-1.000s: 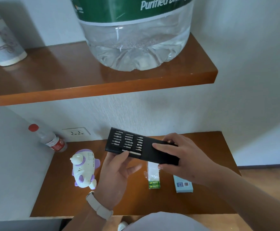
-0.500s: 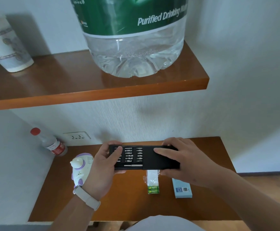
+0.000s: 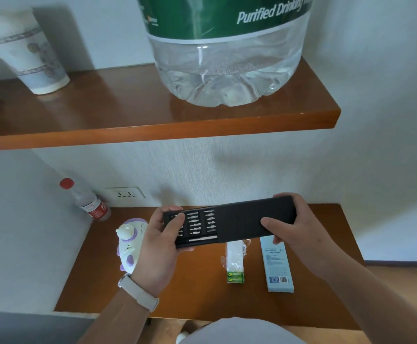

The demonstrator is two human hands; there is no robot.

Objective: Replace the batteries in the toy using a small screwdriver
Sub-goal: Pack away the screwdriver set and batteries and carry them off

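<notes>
I hold a black screwdriver kit level above the lower shelf. Its inner tray of metal bits sticks out of the left end of the black sleeve. My left hand grips the tray's left end, thumb on top of the bits. My right hand grips the sleeve's right end. A white and purple toy lies on the shelf, partly hidden behind my left hand. A pack of green batteries lies below the kit.
A light blue box lies right of the batteries on the lower wooden shelf. A red-capped bottle leans in the back left corner by a wall socket. The upper shelf carries a large water jug and a paper cup.
My left hand moved from under the kit to grip the tray's left end. The kit turned level, and fewer bits now show outside the sleeve.
</notes>
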